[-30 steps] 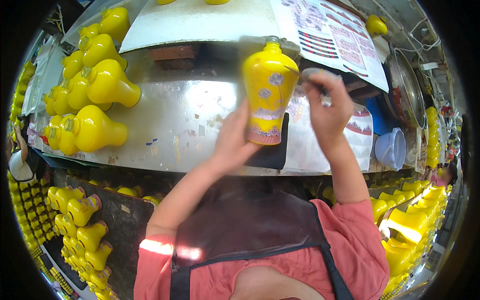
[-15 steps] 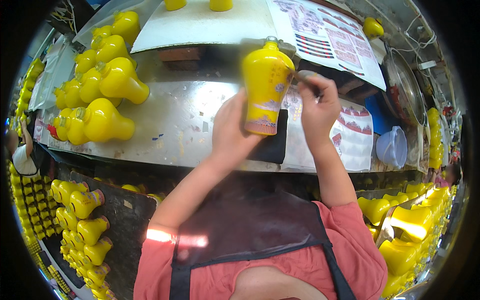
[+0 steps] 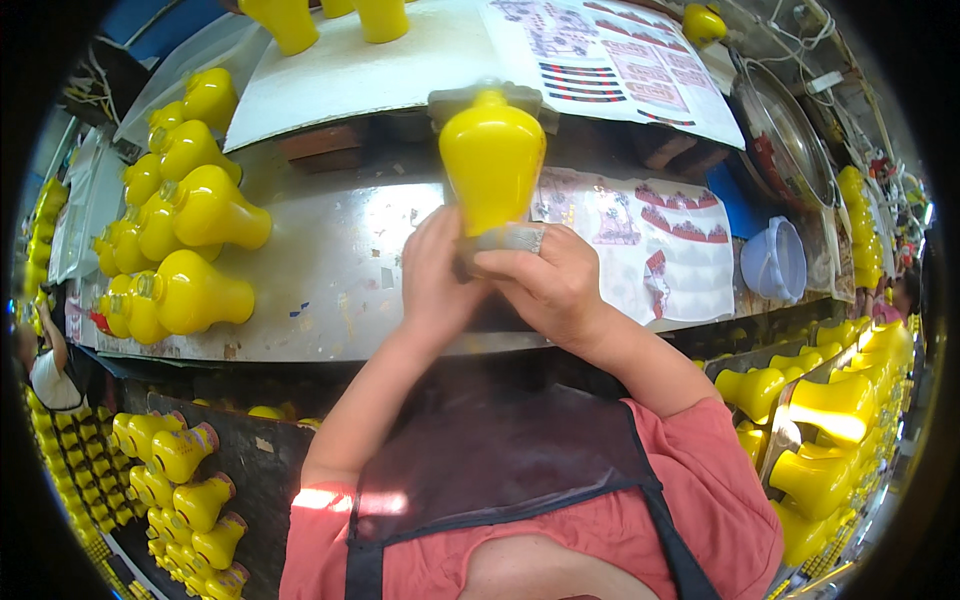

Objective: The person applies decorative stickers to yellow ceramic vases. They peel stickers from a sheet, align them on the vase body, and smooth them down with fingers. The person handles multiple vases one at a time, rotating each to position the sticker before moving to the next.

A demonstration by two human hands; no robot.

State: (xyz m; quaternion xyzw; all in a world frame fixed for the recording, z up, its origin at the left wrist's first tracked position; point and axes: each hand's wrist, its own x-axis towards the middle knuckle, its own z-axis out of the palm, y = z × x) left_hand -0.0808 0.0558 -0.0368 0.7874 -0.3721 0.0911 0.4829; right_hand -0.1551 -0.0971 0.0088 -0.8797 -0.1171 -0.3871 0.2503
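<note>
Closely curled at the narrow lower end of the yellow bottle (image 3: 490, 165), my left hand (image 3: 435, 268) grips its side, fingertips hidden. My right hand (image 3: 555, 282) is bent up against the same end, a greyish strip (image 3: 520, 237) along its forefinger; whether it pinches anything I cannot tell. The bottle is in front of me, neck pointing away, with a grey block (image 3: 446, 106) behind that neck. Around it lies the metal tabletop (image 3: 330, 240), with a printed sheet (image 3: 695, 275) and pale bucket (image 3: 775, 260) rightward, glossy yellow bottles (image 3: 205, 292) leftward, and a white board (image 3: 400, 82) beyond.
</note>
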